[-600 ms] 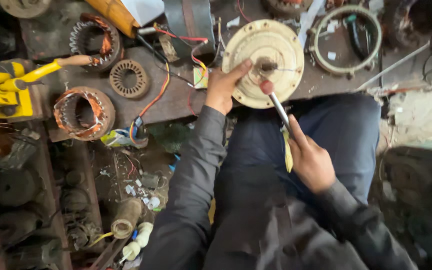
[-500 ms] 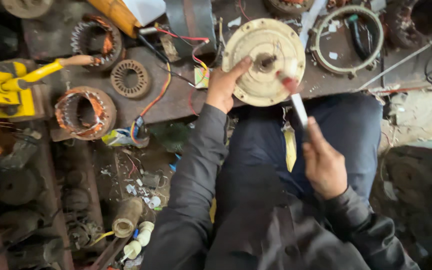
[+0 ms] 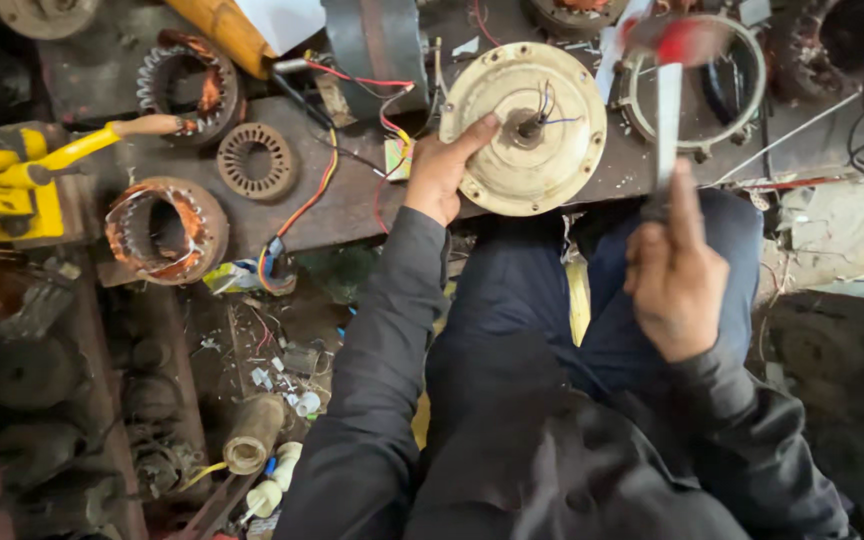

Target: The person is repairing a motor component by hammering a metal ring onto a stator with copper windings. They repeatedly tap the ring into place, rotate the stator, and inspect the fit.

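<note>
Left hand (image 3: 442, 170) is clamped on the rim of the round cream-coloured motor cover (image 3: 524, 125), thumb laid across its face, pinning it at the front edge of the grimy workbench (image 3: 352, 200), right above the person's lap. Right hand (image 3: 674, 275) is closed around the pale handle of a hammer (image 3: 670, 110), raised so the red head is up near a metal ring (image 3: 697, 85) lying on the bench.

Doing this well probably comes down to keeping that thumb clear of the centre shaft, where thin blue wires poke out, and holding the cover flat so it doesn't skid off the edge. Short controlled taps seem smarter than big swings with loose wires around.

Hard to make out: the hammer head is a motion-blurred smear, so its shape is anyone's guess. Right-hand fingers are hidden behind the back of the hand. Whatever sits under the cover can't be seen. Copper-wound stator (image 3: 165, 230) sits off to the left, untouched.
</note>
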